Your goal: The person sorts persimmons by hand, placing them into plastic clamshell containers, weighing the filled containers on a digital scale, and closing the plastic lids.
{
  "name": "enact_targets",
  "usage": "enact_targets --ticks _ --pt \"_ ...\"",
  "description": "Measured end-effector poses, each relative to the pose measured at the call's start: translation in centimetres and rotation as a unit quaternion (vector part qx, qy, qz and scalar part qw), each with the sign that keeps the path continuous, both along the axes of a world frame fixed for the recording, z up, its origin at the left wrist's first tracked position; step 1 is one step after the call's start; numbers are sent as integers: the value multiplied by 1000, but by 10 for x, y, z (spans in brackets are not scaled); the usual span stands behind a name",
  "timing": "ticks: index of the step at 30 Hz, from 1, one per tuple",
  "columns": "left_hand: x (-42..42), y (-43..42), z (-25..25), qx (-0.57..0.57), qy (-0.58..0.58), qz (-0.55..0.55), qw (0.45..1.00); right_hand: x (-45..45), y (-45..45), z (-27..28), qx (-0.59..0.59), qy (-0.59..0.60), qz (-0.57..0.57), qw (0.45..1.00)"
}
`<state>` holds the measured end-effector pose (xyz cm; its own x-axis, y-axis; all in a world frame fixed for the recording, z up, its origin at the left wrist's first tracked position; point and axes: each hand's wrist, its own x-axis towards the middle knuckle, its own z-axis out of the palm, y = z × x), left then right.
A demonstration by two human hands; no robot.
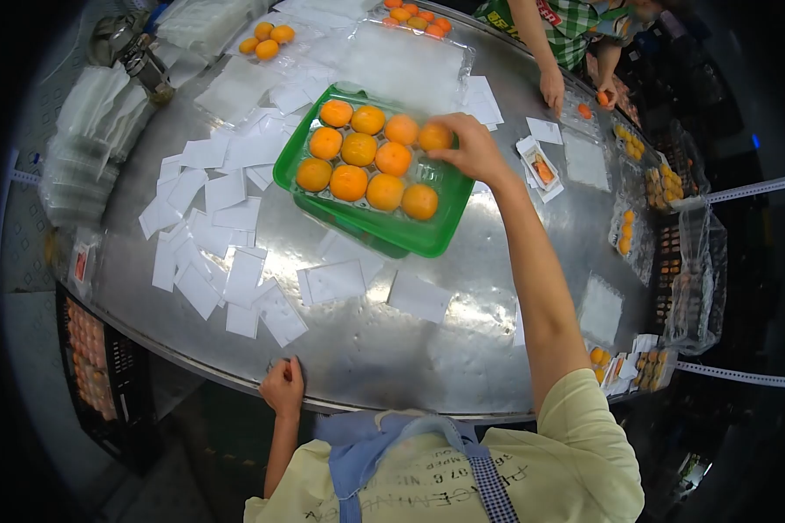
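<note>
Between the fingertips of my right hand point(475, 150) is an orange point(435, 135), held at the right end of the back row in a clear moulded plastic tray. That tray carries several more oranges point(358, 149) in rows and sits inside a green plastic basket point(449, 228). Under the basket shows the edge of another green one. My left hand point(283, 386) rests curled at the near edge of the metal table point(349, 349), away from the fruit, with no object visible in it.
White cards point(227, 191) lie scattered left of and below the basket. Clear plastic trays point(401, 61) are stacked behind it. Several oranges point(267, 41) sit at the back left. Across the table a co-worker's hand point(608, 94) holds a fruit. A black crate point(105, 366) stands at lower left.
</note>
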<state>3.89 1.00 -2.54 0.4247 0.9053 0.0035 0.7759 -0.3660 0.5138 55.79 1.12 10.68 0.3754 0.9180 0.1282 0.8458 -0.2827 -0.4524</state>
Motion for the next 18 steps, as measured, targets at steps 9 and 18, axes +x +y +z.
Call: enact_targets --ticks 9,18 --pt "1 0 -1 0 -6 6 1000 -46 -81 -10 344 673 -83 649" --pt "2 0 1 8 -2 7 1000 -64 -75 12 213 569 -120 785"
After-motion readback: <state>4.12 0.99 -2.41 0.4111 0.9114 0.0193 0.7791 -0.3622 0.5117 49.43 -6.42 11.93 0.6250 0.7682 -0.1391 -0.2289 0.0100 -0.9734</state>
